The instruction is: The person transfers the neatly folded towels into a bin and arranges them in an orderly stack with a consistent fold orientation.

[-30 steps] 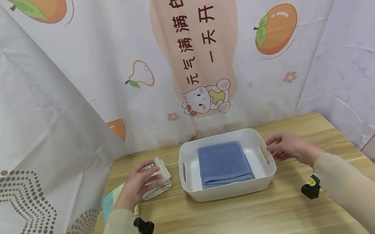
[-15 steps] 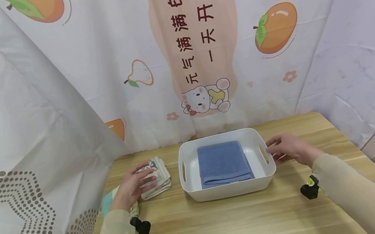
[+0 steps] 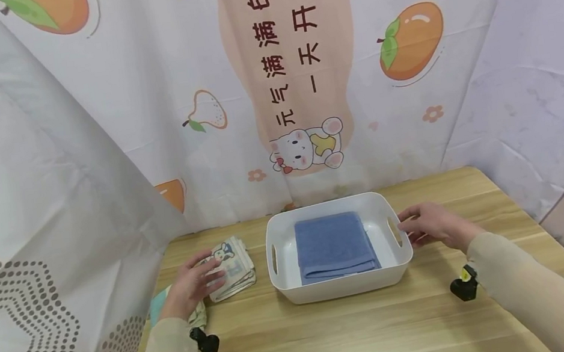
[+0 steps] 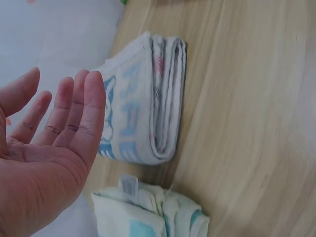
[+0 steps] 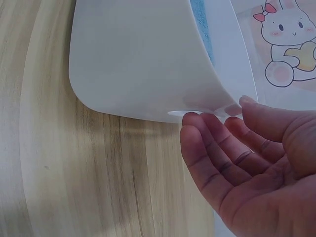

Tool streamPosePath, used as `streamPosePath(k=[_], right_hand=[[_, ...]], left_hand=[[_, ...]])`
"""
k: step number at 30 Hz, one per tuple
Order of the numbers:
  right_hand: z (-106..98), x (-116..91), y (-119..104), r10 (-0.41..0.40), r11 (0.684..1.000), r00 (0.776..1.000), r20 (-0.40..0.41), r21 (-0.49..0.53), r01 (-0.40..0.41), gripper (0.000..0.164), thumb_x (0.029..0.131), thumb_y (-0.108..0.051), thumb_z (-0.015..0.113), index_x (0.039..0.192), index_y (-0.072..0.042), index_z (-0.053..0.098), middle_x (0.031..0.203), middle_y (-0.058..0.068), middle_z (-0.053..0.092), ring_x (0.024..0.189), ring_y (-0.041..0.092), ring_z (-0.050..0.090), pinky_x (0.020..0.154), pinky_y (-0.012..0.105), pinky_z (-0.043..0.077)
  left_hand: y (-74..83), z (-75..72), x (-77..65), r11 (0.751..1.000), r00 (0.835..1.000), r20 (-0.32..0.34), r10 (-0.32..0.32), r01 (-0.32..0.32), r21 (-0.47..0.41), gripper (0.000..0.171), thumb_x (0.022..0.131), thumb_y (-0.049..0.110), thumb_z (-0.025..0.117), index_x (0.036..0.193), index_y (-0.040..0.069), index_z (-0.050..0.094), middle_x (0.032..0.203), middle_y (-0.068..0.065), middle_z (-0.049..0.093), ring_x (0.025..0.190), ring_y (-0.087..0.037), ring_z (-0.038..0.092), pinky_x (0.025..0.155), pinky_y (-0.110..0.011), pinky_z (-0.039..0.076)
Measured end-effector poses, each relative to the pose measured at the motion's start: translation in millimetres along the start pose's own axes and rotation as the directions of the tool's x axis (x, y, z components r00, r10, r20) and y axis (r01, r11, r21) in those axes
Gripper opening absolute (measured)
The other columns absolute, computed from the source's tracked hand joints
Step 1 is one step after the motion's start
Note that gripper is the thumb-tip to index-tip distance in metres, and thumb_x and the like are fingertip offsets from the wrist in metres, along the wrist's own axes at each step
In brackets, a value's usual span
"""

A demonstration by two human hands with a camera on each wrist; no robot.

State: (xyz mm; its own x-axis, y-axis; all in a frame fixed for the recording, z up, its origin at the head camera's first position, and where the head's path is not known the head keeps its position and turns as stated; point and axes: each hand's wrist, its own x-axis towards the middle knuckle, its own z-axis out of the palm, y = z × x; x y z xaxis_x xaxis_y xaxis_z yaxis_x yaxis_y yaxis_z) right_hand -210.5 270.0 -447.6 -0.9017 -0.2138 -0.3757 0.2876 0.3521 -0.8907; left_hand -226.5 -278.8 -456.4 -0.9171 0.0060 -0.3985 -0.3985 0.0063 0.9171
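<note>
The white basket (image 3: 346, 287) is touched at its end by the right hand (image 3: 436, 225), fingers loosely bent; the left hand (image 3: 188, 286) is held spread near the folded printed towel (image 3: 237, 262)!

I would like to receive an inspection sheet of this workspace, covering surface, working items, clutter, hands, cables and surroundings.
Surface: light wood-grain table.
Working items: white plastic basket, upright, with folded blue towel inside; folded cartoon-print towel and folded yellow-and-teal towel at the person's left.
Clutter: nothing seen.
Left hand: fingers relaxed, near the cartoon-print towel, holding nothing.
Right hand: at the basket's right handle hole; firmness of grip unclear.
Cables: nothing seen.
Surroundings: curtain behind the table, printed with fruit, a rabbit and Chinese characters.
</note>
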Motion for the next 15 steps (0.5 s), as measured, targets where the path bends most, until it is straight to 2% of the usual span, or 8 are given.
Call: streamPosePath(k=[7, 11, 15], right_hand=[[1, 0, 0, 0.007, 1.000, 1.000, -0.009, -0.012, -0.007, 0.047, 0.102, -0.011, 0.060, 0.138, 0.016, 0.047, 0.108, 0.021, 0.070, 0.084, 0.023, 0.070, 0.085, 0.046, 0.060], [1, 0, 1, 0.002, 1.000, 1.000, -0.014, -0.013, -0.002, 0.046, 0.102, -0.010, 0.060, 0.137, 0.016, 0.048, 0.107, 0.021, 0.070, 0.084, 0.023, 0.071, 0.086, 0.047, 0.060], [2, 0, 1, -0.006, 1.000, 1.000, -0.017, -0.005, 0.006, 0.045, 0.102, -0.009, 0.059, 0.137, 0.017, 0.047, 0.108, 0.022, 0.070, 0.086, 0.023, 0.071, 0.086, 0.048, 0.060]], left_hand=[[-6.7, -9.3, -1.5, 1.000, 1.000, -0.022, -0.009, 0.009, 0.030, 0.064, 0.106, 0.016, 0.058, 0.160, 0.006, 0.027, 0.145, -0.019, 0.045, 0.125, -0.039, 0.057, 0.106, -0.048, 0.050], [-9.4, -12.8, -0.5, 0.999, 0.998, -0.055, -0.026, 0.027, 0.028, 0.064, 0.106, 0.017, 0.058, 0.160, 0.005, 0.026, 0.145, -0.018, 0.043, 0.130, -0.039, 0.052, 0.106, -0.046, 0.050], [-12.3, -15.5, 1.7, 0.999, 0.996, -0.076, -0.045, 0.048, 0.026, 0.063, 0.106, 0.018, 0.058, 0.160, 0.004, 0.027, 0.143, -0.015, 0.044, 0.128, -0.035, 0.054, 0.106, -0.046, 0.050]])
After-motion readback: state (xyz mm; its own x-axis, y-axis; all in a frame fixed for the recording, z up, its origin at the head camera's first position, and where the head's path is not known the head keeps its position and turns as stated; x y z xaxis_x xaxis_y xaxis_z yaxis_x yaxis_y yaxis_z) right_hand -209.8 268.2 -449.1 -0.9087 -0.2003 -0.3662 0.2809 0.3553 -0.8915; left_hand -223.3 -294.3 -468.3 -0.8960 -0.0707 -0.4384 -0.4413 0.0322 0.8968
